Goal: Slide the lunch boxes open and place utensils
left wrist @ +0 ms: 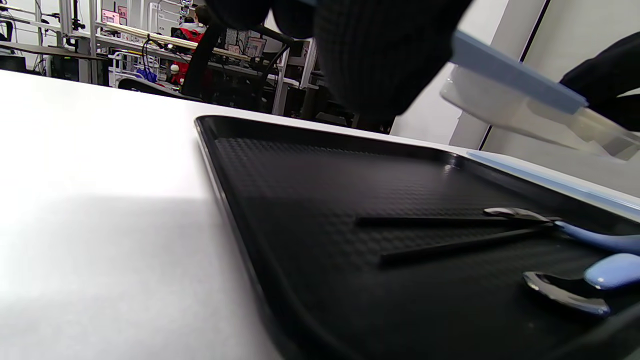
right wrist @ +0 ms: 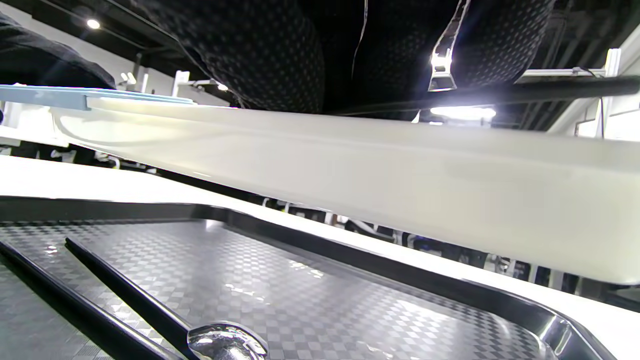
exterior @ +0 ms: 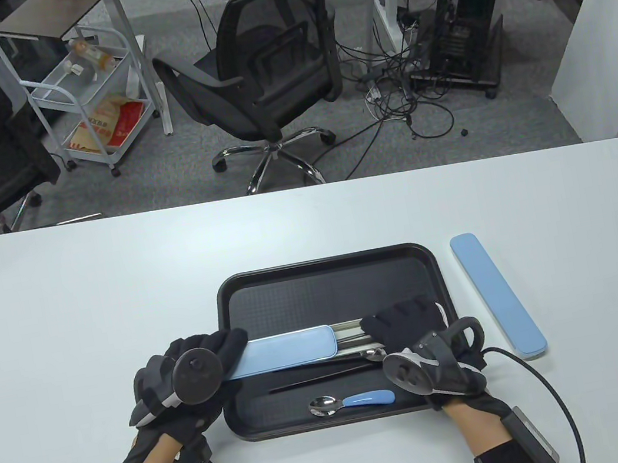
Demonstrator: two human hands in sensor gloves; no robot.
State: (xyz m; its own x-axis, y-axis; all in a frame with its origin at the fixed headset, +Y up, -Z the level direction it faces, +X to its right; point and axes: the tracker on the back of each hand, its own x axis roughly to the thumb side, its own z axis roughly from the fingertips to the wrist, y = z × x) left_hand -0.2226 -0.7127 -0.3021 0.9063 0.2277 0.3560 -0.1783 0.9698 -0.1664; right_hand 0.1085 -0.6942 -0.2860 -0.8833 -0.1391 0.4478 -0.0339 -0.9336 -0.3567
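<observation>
A long utensil box with a light blue sliding lid (exterior: 289, 356) is held a little above the black tray (exterior: 327, 269). My left hand (exterior: 201, 364) grips the lid end. My right hand (exterior: 405, 322) grips the white base (right wrist: 380, 175), which shows uncovered between the hands with utensils inside (exterior: 350, 331). The lid is slid partly to the left. On the tray lie black chopsticks (exterior: 317, 378), a blue-handled spoon (exterior: 351, 401) and a second spoon bowl (exterior: 375, 355). In the left wrist view the box (left wrist: 515, 95) hangs over the tray.
Another closed blue utensil box (exterior: 497, 294) lies on the white table (exterior: 62, 323) right of the tray. Glove cables trail off the table's front edge. An office chair (exterior: 263, 72) stands beyond the far edge.
</observation>
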